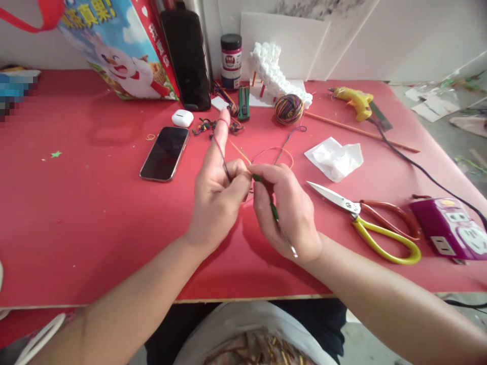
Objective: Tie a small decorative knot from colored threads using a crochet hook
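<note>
My left hand point(218, 195) has its index finger raised, with thin multicolored yarn point(218, 147) looped round the fingertip and running down to the palm. Its thumb and other fingers are pinched together on the yarn. Touching it on the right, my right hand point(287, 208) is closed round a green-handled crochet hook point(274, 212), whose metal end points down toward me. What lies between the fingertips is mostly hidden. A strand loops behind the hands toward a multicolored yarn ball point(289, 109) on the red table point(114, 228).
Phone point(165, 153) and white earphone case point(182, 118) lie left. Scissors point(365, 218), crumpled tissue point(335, 158), purple socket block point(451, 227) and yellow glue gun point(353, 101) lie right. Behind stand a black phone point(187, 58), jar point(231, 61), white bumpy piece point(276, 71) and picture bag point(122, 56).
</note>
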`<state>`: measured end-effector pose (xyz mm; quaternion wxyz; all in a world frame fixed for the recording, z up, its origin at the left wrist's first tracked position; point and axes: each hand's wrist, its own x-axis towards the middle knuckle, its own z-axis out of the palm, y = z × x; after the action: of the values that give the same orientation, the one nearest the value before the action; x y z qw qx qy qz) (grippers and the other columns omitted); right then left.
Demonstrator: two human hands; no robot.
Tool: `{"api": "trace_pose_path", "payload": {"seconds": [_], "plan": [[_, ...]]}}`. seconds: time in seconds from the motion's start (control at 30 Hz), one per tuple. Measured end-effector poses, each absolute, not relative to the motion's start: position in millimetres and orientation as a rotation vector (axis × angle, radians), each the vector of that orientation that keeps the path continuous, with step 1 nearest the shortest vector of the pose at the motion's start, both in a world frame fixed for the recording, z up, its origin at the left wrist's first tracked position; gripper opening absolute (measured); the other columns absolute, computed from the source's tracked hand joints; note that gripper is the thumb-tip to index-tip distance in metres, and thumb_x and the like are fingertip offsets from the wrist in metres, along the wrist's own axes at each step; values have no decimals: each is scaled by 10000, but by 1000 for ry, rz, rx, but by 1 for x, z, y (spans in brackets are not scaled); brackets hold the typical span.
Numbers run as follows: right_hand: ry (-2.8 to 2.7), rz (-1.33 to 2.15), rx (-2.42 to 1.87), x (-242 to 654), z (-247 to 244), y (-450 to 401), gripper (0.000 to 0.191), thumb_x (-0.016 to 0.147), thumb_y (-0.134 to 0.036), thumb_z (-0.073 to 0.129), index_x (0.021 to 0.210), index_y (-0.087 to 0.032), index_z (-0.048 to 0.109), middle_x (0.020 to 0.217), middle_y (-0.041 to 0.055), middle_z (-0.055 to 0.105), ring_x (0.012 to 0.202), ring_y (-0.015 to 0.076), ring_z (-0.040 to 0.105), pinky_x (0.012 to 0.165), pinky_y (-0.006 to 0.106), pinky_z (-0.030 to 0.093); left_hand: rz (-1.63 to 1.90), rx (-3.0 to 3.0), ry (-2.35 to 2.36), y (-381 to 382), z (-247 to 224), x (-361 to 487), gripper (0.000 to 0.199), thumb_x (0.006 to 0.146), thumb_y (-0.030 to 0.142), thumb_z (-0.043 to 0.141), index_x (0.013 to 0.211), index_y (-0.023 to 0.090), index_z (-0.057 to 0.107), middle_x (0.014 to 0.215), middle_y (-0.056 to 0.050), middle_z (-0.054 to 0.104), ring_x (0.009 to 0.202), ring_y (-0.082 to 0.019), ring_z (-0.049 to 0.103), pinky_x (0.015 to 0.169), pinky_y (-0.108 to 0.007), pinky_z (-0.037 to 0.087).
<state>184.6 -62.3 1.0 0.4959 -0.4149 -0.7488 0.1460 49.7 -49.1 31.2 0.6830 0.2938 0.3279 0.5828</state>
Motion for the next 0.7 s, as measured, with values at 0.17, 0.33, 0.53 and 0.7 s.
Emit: {"api": "trace_pose_path", "payload": {"seconds": [0.17, 0.33, 0.53, 0.7], "plan": [[-1852, 299, -872, 184, -3, -59, 362, 1095, -210, 535, 1456, -194, 554, 1093, 113, 728, 907, 214, 698, 801, 360, 626, 1211, 550, 732, -46, 37, 49, 854, 924, 70, 633, 1697, 347, 398, 534, 97, 474, 464, -90, 385, 472, -157, 359], [-1785, 463, -820, 191, -1, -57, 277, 1082, -240, 613, 1357, -245, 648, 1037, 75, 757, 888, 202, 729, 818, 367, 632, 1147, 525, 647, -39, 38, 38, 952, 869, 67, 633, 1727, 353, 332, 506, 113, 448, 436, -98, 393, 450, -164, 385], [-1738, 692, -866, 197, 7, -61, 254, 1089, -275, 625, 1332, -248, 695, 960, 54, 757, 727, 166, 701, 741, 357, 614, 1164, 540, 607, -35, 38, 28, 1000, 851, 42, 588, 1747, 355, 274, 520, 101, 455, 464, -99, 474, 423, -152, 317], [-1685, 735, -751, 198, 5, -57, 284, 1073, -219, 634, 1338, -265, 728, 931, 32, 745, 656, 137, 685, 643, 317, 600, 1161, 549, 584, -33, 37, 27, 1026, 837, 43, 589, 1756, 348, 247, 519, 102, 450, 457, -100, 474, 416, -153, 308]]}}
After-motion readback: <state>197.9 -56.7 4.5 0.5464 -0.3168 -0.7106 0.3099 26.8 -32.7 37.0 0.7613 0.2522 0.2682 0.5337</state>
